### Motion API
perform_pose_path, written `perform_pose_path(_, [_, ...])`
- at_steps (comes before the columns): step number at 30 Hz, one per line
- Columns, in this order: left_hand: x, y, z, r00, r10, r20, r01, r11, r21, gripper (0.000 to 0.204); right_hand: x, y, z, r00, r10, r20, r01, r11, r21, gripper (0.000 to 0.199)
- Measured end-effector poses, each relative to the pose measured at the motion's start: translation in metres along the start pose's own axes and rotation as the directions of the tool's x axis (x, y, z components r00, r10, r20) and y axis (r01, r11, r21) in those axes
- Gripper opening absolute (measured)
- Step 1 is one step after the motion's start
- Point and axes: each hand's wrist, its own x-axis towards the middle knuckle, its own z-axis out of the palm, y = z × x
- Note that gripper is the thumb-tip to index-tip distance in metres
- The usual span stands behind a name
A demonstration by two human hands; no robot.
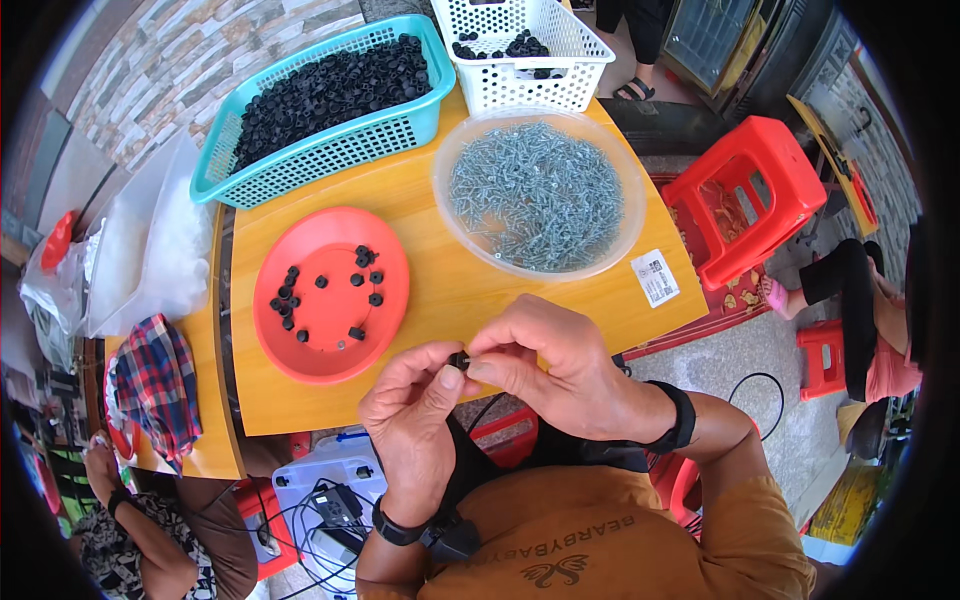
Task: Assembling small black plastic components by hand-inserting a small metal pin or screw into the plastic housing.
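Observation:
Above the table's front edge, my left hand (412,425) pinches a small black plastic knob (459,360) between thumb and forefinger. My right hand (545,365) meets it there, thumb and forefinger pressed together at the knob's side; whatever they grip is hidden. A red round plate (330,312) lies beyond my left hand, several similar black knobs (356,280) scattered on it. Past my right hand, a translucent round tub (447,232) holds a heap of silver screws (545,190).
Black plastic parts (330,95) fill a teal basket (330,160) at the back left. Behind the tub stands a white basket (530,88) with fewer parts. A white label (655,278) lies at the table's right corner. Red stools (750,190) stand to the right; other people sit at both sides.

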Motion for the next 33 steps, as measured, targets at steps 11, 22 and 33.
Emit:
perform_pose_path(11, [-0.002,0.0,0.002,0.999,-0.026,-0.019,0.026,1.0,0.0,0.019,0.004,0.011,0.003,0.914,-0.405,-0.005,0.39,0.884,-0.256,0.022])
perform_pose_path(22, [-0.008,-0.008,-0.001,1.0,0.001,0.009,-0.001,0.999,-0.049,0.016,0.004,0.018,0.005,0.919,-0.386,0.075,0.393,0.896,-0.209,0.02])
perform_pose_path(33, [-0.01,-0.003,-0.011,0.996,0.017,-0.087,-0.02,0.999,-0.031,0.019,0.007,0.012,0.018,0.945,-0.288,0.154,0.311,0.938,-0.152,0.012])
